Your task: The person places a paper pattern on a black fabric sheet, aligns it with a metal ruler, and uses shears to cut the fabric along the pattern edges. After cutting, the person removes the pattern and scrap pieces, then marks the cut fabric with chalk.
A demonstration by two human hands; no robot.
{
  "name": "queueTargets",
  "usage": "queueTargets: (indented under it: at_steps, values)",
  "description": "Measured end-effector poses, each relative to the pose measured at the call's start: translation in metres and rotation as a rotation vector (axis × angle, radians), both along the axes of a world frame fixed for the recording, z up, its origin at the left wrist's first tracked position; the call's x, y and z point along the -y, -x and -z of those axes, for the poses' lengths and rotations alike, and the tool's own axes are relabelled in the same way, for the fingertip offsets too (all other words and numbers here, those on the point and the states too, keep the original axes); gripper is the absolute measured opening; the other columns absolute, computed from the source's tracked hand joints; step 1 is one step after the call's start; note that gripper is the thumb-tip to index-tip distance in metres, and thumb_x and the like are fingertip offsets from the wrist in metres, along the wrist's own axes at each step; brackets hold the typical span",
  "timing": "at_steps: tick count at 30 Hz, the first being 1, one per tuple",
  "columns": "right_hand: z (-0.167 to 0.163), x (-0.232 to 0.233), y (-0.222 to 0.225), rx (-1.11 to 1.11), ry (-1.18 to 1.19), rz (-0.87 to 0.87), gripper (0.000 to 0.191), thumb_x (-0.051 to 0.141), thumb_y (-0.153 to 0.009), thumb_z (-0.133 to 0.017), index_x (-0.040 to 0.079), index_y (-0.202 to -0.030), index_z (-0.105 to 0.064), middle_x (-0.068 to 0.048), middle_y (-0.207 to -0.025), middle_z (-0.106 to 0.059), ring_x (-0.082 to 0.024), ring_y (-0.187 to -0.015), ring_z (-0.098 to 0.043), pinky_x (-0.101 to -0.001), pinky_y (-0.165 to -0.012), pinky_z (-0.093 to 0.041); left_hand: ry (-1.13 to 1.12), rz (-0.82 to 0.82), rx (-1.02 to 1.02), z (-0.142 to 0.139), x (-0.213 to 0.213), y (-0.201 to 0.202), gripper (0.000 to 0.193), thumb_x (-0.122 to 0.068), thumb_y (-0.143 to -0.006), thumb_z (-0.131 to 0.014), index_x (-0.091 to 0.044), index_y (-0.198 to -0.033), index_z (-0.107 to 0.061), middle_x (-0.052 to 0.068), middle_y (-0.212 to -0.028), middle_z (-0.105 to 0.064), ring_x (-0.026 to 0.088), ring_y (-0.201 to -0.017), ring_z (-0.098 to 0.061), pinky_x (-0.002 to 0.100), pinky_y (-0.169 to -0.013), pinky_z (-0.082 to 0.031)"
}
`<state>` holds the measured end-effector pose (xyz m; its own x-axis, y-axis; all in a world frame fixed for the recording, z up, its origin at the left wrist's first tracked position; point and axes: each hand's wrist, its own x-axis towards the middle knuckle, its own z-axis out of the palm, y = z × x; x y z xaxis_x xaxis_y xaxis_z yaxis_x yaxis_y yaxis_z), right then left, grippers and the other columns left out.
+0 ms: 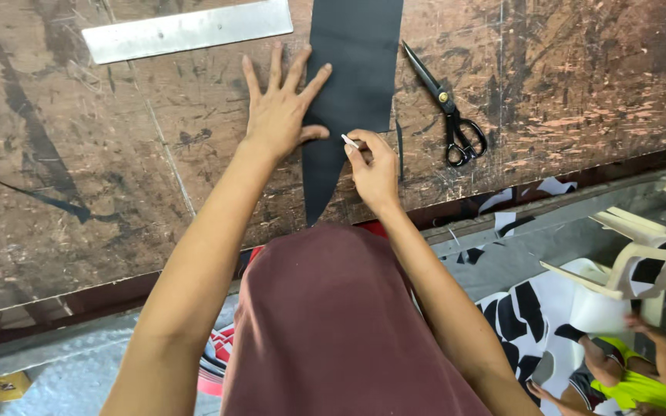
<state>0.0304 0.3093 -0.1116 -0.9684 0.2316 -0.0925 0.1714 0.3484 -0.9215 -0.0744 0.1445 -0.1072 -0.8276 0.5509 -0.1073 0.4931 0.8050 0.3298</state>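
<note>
From the head camera, looking straight down, the left hand (pixel 279 104) is lying flat on a worn, scratched wooden worktable (pixel 102 200), fingers spread wide and holding nothing. Its palm is resting on the bare wood while the thumb and forefinger are reaching over the left edge of a strip of black fabric (pixel 348 92), pressing it down.

The black fabric is running from the top edge of the view toward the person, wide above and tapering to a point near the table's front edge — it is lying flat between the two hands.

The right hand (pixel 373 171) is sitting at the fabric's right side, fingers curled in and pinching a small white piece of chalk (pixel 350 141); the chalk's tip is touching the fabric just below the left thumb.

A pair of black-handled scissors (pixel 447 108) is lying closed on the table just right of the fabric, blades pointing up and left, handles toward the table edge. A long metal ruler (pixel 186 29) is lying at the top left, well apart from the hands, slightly tilted.

The person's maroon garment (pixel 333 323) is filling the lower middle of the view. At the lower right, below the table, another person in a bright yellow-green top (pixel 645 385) is sitting beside a pale plastic chair (pixel 641 262) and black-and-white patterned material (pixel 533 308).
</note>
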Motion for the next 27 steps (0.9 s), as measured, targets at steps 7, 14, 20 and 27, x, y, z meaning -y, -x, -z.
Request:
queueTargets:
  at_steps: [7,14,20,27]
  values:
    - [0.009,0.01,-0.006,0.111,-0.13,-0.077,0.015,0.007,-0.097,-0.068,0.003,-0.111,-0.071,-0.012,-0.091,-0.074,-0.018,-0.078,-0.071,-0.032,-0.069,-0.055,0.025,0.157,0.123,0.008,0.027,-0.048,0.119,-0.062,-0.059,-0.086,-0.032,-0.161,-0.032,0.0,-0.172,-0.018,0.04,-0.157,-0.001,0.082,-0.114,-0.002]
    - [0.016,0.027,-0.032,-0.002,-0.194,-0.112,0.016,0.007,-0.096,-0.068,0.0,-0.111,-0.069,-0.015,-0.098,-0.072,-0.026,-0.078,-0.07,-0.035,-0.068,-0.055,0.107,0.181,0.162,0.018,0.028,-0.054,0.133,-0.062,-0.048,-0.089,-0.032,-0.163,-0.029,0.002,-0.172,-0.013,0.042,-0.156,0.002,0.084,-0.112,0.0]
    - [0.013,0.035,-0.026,-0.026,-0.25,-0.185,0.014,0.007,-0.095,-0.068,0.001,-0.107,-0.069,-0.015,-0.094,-0.07,-0.03,-0.076,-0.068,-0.0376,-0.068,-0.054,0.106,0.192,0.15,0.017,0.032,-0.057,0.133,-0.061,-0.049,-0.091,-0.031,-0.163,-0.029,0.003,-0.173,-0.011,0.044,-0.156,0.002,0.085,-0.11,0.0]
    - [0.008,0.041,-0.031,-0.2,-0.338,-0.242,0.012,0.008,-0.095,-0.066,0.002,-0.104,-0.068,-0.017,-0.1,-0.07,-0.036,-0.089,-0.069,-0.0438,-0.079,-0.056,0.112,0.203,0.139,0.009,0.026,-0.05,0.137,-0.063,-0.046,-0.09,-0.032,-0.163,-0.026,0.002,-0.172,-0.011,0.044,-0.156,0.002,0.085,-0.11,-0.004]
